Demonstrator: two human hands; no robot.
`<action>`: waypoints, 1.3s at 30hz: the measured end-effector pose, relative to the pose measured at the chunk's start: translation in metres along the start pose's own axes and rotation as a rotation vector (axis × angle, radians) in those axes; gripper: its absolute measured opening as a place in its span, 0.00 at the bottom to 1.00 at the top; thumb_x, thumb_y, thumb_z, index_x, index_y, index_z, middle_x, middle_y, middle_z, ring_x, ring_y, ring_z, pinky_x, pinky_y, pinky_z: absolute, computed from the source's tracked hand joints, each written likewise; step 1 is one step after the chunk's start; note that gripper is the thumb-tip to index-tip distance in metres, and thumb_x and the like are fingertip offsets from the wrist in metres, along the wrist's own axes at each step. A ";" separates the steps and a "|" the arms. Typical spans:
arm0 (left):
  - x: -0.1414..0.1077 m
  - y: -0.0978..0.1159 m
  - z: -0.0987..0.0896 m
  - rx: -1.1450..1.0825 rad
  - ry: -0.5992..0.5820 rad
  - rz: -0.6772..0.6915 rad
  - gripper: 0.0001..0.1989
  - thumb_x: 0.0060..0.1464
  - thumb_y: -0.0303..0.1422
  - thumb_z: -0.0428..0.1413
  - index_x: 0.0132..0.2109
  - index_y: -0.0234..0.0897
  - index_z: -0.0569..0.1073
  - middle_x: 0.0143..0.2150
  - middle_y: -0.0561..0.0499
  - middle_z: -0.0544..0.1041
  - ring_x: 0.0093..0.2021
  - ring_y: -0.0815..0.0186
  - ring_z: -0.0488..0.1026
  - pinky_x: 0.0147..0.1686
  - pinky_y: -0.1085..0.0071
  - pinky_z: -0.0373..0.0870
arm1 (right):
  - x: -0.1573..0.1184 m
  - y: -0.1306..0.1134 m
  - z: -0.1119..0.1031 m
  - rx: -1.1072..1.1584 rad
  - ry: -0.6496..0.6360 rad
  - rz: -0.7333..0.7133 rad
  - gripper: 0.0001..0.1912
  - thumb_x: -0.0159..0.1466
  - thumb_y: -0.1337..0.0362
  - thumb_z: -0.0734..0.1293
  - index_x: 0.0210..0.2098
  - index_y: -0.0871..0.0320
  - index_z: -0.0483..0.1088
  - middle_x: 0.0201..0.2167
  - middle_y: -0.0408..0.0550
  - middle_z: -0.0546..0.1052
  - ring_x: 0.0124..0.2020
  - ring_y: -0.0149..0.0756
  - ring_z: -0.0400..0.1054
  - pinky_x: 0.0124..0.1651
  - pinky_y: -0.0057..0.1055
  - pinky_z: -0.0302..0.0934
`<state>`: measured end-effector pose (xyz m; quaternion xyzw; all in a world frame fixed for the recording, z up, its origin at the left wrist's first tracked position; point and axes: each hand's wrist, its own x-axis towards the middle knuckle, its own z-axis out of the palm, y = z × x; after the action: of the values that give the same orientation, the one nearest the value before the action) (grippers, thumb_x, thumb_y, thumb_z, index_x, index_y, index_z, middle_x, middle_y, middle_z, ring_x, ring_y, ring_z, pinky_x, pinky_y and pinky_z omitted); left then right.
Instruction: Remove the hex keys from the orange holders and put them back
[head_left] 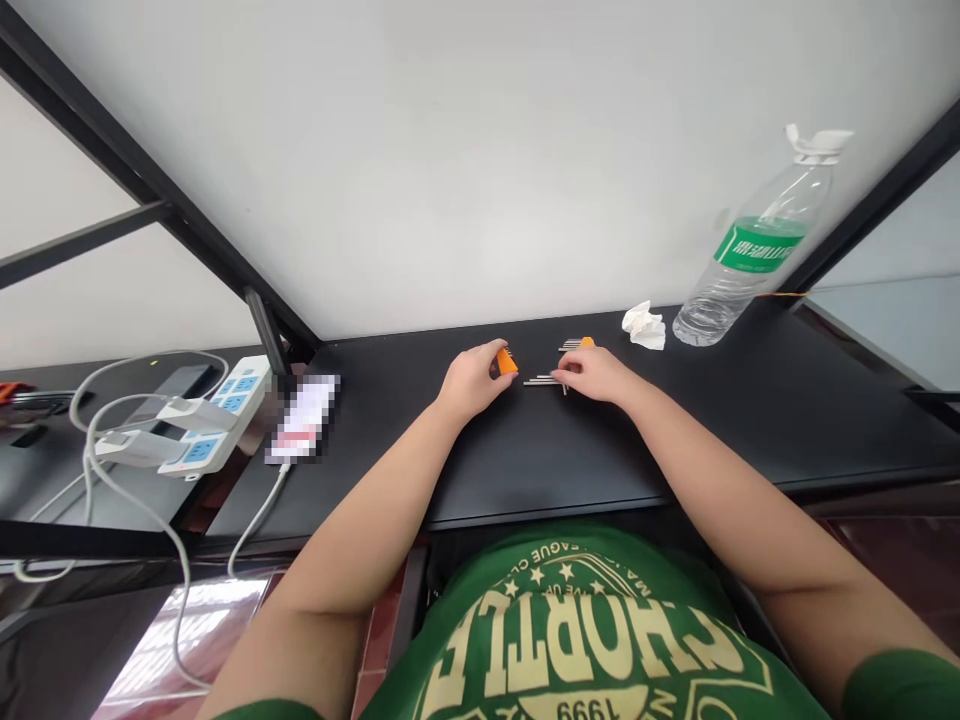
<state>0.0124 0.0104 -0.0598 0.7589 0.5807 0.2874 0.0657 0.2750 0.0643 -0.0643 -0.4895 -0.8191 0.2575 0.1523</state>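
An orange hex key holder [508, 362] is pinched between the thumb and fingers of my left hand [472, 380], a little above the black tabletop. Thin dark ends show at its upper edge. Several thin silver hex keys [538, 381] lie side by side to its right. My right hand [596, 373] has its fingertips closed on the right end of these keys, and a short bent end points toward me below the fingers. Just behind my right hand sits a second orange piece [587, 342], partly hidden, with several thin metal rods [571, 346] pointing left from it.
A crumpled white tissue [645, 326] and a clear bottle with a green label [757, 245] stand at the right rear, by the wall. On the left are a phone [304, 420] on a white cable and a power strip [217, 420] with plugs. Black frame bars rise at both sides.
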 end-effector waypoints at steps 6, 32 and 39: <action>-0.001 0.004 0.000 -0.008 0.008 -0.028 0.25 0.57 0.37 0.63 0.61 0.41 0.73 0.49 0.50 0.82 0.42 0.61 0.80 0.46 0.65 0.76 | -0.005 -0.011 0.012 -0.119 -0.035 -0.139 0.07 0.65 0.61 0.69 0.40 0.58 0.74 0.45 0.52 0.74 0.38 0.35 0.67 0.39 0.31 0.59; 0.000 0.005 0.004 0.129 -0.076 0.074 0.24 0.58 0.35 0.63 0.61 0.40 0.73 0.51 0.46 0.82 0.48 0.55 0.80 0.49 0.60 0.76 | -0.002 -0.018 0.012 0.169 0.231 0.002 0.08 0.56 0.70 0.66 0.36 0.56 0.72 0.28 0.42 0.74 0.31 0.34 0.66 0.37 0.31 0.58; 0.000 -0.001 0.000 0.081 -0.047 0.036 0.25 0.57 0.35 0.63 0.62 0.40 0.72 0.50 0.47 0.82 0.45 0.57 0.80 0.47 0.62 0.77 | -0.004 -0.008 0.010 -0.074 0.028 -0.081 0.14 0.64 0.52 0.70 0.35 0.57 0.72 0.43 0.51 0.74 0.37 0.37 0.66 0.37 0.33 0.59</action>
<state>0.0116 0.0109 -0.0604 0.7778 0.5765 0.2468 0.0432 0.2657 0.0551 -0.0682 -0.4647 -0.8450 0.2138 0.1557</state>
